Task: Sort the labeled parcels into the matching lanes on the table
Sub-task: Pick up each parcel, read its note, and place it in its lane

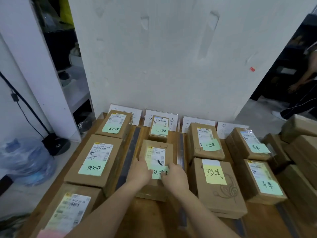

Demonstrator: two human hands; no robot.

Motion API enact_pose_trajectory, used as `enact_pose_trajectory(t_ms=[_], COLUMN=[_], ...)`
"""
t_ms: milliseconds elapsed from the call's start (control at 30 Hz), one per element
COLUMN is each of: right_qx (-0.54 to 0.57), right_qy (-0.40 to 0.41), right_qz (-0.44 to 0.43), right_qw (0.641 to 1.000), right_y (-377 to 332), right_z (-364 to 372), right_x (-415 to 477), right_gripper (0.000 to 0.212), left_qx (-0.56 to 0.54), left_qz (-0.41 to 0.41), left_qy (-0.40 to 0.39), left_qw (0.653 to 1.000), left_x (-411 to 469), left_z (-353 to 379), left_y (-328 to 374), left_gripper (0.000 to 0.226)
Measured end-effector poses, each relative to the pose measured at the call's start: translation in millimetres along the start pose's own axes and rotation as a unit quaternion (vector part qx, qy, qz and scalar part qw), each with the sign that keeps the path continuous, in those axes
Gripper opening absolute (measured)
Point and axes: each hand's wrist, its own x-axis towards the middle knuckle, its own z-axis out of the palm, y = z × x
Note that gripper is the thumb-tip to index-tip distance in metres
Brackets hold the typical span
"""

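Cardboard parcels with shipping labels and green or yellow sticky notes lie in four lanes on a wooden table (147,219). Dark strips (128,157) divide the lanes, and white sign cards (173,122) stand at the far end. Both my hands rest on the near parcel (157,150) of the second lane. My left hand (139,170) grips its left side. My right hand (175,176) presses on its green note (160,172). A smaller parcel (158,127) sits behind it.
Three parcels fill the left lane (95,160), two each the third (216,182) and fourth (262,179) lanes. More boxes are stacked at the right edge (301,152). A white wall stands behind. A water jug (25,162) sits on the floor left; a person stands at far right.
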Motion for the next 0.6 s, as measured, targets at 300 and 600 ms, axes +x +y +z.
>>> enact_pose_trajectory(t_ms=[300,600], right_qx=[0.0,-0.014], right_qy=[0.013,0.125], right_qz=[-0.021,-0.118], right_qw=[1.0,0.985], right_y=[0,6], right_z=[4,-45], right_x=[-1,-24], right_gripper=[0.041,0.058], left_qx=[0.033,0.168], left_qz=[0.034,0.171], left_qy=[-0.012,0.051], left_qw=[0.999,0.969], left_x=[2,-21], left_z=[2,-31], left_y=[-3,22], left_gripper=[0.072,0.065])
